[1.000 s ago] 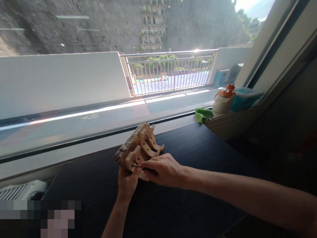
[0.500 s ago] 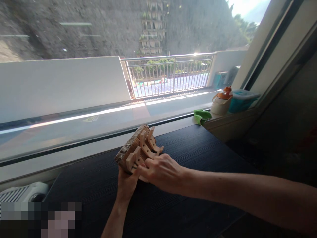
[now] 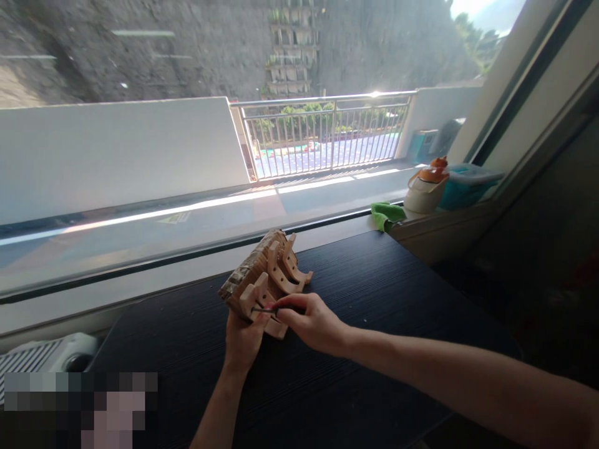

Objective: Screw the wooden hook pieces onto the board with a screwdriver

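Observation:
My left hand (image 3: 246, 340) is closed round the lower end of a wooden piece (image 3: 253, 268), a bark-covered block carrying several pale curved wooden legs (image 3: 281, 268) with drilled holes. It holds the piece tilted above the black table. In my right hand (image 3: 313, 321) is a slim dark-shafted tool (image 3: 262, 309) that looks like a screwdriver. Its tip meets one of the near legs (image 3: 249, 302), close to my left thumb. Whether a screw sits under the tip is too small to make out. The left fingers behind the block are hidden.
A black table (image 3: 355, 280) stands against the window sill. On the sill at the right are a green cloth (image 3: 387, 215), a cream bottle with an orange top (image 3: 425, 187) and a teal lidded box (image 3: 468, 187). A white slatted appliance (image 3: 51, 358) is at the lower left.
My right hand has drawn back slightly to the right, and the tool's shaft now shows between it and the leg. My left hand keeps its hold on the wooden piece.

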Tool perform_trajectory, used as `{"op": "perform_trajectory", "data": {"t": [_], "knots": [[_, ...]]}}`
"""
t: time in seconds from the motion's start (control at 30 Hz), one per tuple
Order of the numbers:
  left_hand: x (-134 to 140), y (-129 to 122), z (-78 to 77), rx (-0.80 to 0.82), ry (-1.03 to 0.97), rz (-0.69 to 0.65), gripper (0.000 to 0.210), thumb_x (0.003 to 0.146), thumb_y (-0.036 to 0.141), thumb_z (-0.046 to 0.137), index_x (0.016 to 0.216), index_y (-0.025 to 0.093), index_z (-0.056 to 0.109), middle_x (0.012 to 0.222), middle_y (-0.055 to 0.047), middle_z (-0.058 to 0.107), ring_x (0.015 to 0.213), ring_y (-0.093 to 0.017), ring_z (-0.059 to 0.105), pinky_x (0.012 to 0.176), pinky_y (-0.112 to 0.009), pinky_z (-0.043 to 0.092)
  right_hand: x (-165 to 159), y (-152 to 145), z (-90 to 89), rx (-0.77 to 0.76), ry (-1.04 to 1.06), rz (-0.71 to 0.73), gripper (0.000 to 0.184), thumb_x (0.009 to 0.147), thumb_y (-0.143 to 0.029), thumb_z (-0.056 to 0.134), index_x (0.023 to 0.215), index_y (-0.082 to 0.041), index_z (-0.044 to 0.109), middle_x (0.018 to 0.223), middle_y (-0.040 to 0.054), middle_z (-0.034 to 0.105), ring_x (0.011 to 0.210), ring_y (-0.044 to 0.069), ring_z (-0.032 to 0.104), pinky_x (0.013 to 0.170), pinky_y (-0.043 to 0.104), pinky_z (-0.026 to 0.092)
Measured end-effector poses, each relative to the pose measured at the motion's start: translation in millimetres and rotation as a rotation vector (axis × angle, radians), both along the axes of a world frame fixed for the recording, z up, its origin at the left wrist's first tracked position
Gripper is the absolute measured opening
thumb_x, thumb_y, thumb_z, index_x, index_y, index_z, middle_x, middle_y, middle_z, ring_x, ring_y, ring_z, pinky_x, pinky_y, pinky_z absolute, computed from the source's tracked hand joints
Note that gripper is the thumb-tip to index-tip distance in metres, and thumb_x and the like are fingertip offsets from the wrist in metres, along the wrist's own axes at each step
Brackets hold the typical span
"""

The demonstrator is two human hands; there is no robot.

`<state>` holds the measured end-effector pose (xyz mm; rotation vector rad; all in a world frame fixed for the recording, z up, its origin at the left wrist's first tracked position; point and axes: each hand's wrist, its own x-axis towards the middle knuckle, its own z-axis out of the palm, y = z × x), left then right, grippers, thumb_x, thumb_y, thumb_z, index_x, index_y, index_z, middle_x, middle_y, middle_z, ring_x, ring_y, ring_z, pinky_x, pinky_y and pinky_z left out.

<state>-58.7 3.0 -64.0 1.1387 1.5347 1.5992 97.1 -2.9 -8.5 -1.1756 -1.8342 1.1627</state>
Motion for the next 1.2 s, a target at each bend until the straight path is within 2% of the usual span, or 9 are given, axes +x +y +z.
{"op": "perform_trajectory", "data": {"t": [0.07, 0.13, 0.33, 0.5, 0.63, 0.87, 0.93, 1.13, 1.2], "knots": [[1, -1, -0.6, 0.005, 0.002, 0.004, 0.050, 0.051, 0.028, 0.074, 0.099, 0.017, 0.062, 0.089, -0.005, 0.071, 0.082, -0.025, 0.067, 0.072, -0.037, 0.055, -1, 0, 0.2, -0.158, 0.078, -0.003, 0.034, 0.085, -0.027, 0.047, 0.104, -0.010, 0.069, 0.085, 0.0054, 0.070, 0.073, 0.014, 0.060, 0.063, 0.022, 0.044], [1, -2, -1.2, 0.012, 0.002, 0.004, 0.050, 0.052, 0.029, 0.073, 0.099, 0.017, 0.062, 0.087, -0.006, 0.070, 0.080, -0.025, 0.067, 0.071, -0.037, 0.055, 4, 3, 8.8, -0.111, -0.021, 0.057, 0.033, 0.085, -0.027, 0.047, 0.104, -0.012, 0.070, 0.083, 0.0043, 0.069, 0.071, 0.014, 0.060, 0.061, 0.022, 0.044], [2, 0, -1.6, 0.028, 0.014, -0.003, 0.051, 0.053, 0.030, 0.073, 0.100, 0.016, 0.061, 0.101, -0.008, 0.069, 0.095, -0.027, 0.064, 0.081, -0.037, 0.053, 12, 6, 46.9, 0.743, -0.773, 0.354, 0.028, 0.088, -0.019, 0.043, 0.110, -0.015, 0.061, 0.083, 0.0101, 0.069, 0.073, 0.023, 0.065, 0.063, 0.034, 0.047], [2, 0, -1.1, 0.013, 0.010, -0.015, 0.045, 0.056, 0.034, 0.073, 0.096, 0.016, 0.064, 0.101, -0.009, 0.069, 0.097, -0.028, 0.064, 0.086, -0.039, 0.051, -1, -2, 49.0, 0.910, -0.911, 0.475, 0.024, 0.086, -0.007, 0.038, 0.098, -0.005, 0.058, 0.078, 0.0152, 0.066, 0.070, 0.023, 0.065, 0.054, 0.033, 0.046], [2, 0, -2.1, 0.000, -0.008, -0.002, 0.050, 0.055, 0.033, 0.074, 0.101, 0.015, 0.063, 0.100, -0.009, 0.069, 0.092, -0.027, 0.065, 0.082, -0.039, 0.053, -2, -2, 40.7, 0.742, -0.825, 0.406, 0.029, 0.082, -0.011, 0.045, 0.107, -0.007, 0.059, 0.079, 0.0137, 0.068, 0.070, 0.022, 0.065, 0.057, 0.031, 0.046], [1, 1, -4.5, 0.032, -0.030, -0.010, 0.048, 0.053, 0.028, 0.072, 0.099, 0.017, 0.064, 0.098, -0.008, 0.070, 0.091, -0.027, 0.066, 0.079, -0.039, 0.055, 2, 11, 28.6, -0.298, -0.100, 0.186, 0.037, 0.083, -0.023, 0.050, 0.116, -0.012, 0.064, 0.085, 0.0052, 0.068, 0.069, 0.012, 0.060, 0.062, 0.022, 0.045], [2, 1, -4.5, 0.034, -0.030, -0.019, 0.051, 0.053, 0.027, 0.072, 0.102, 0.017, 0.062, 0.098, -0.008, 0.070, 0.090, -0.027, 0.066, 0.078, -0.039, 0.055, 3, 11, 29.0, -0.346, -0.097, 0.182, 0.038, 0.084, -0.023, 0.050, 0.118, -0.013, 0.062, 0.084, 0.0045, 0.067, 0.067, 0.011, 0.058, 0.061, 0.022, 0.045], [4, 0, 1.5, 0.046, -0.016, -0.034, 0.051, 0.055, 0.031, 0.073, 0.103, 0.017, 0.062, 0.102, -0.009, 0.069, 0.096, -0.026, 0.064, 0.084, -0.037, 0.052, 3, 1, 43.2, 0.652, -0.716, 0.317, 0.027, 0.088, -0.019, 0.043, 0.107, -0.013, 0.062, 0.084, 0.0112, 0.068, 0.075, 0.022, 0.064, 0.065, 0.034, 0.047], [4, -1, 3.8, 0.044, -0.011, -0.037, 0.049, 0.054, 0.035, 0.074, 0.098, 0.016, 0.063, 0.097, -0.008, 0.069, 0.094, -0.026, 0.064, 0.084, -0.037, 0.051, -2, -3, 46.5, 0.847, -0.830, 0.404, 0.026, 0.087, -0.009, 0.038, 0.101, -0.008, 0.061, 0.084, 0.0158, 0.067, 0.074, 0.024, 0.065, 0.059, 0.034, 0.047]]}}
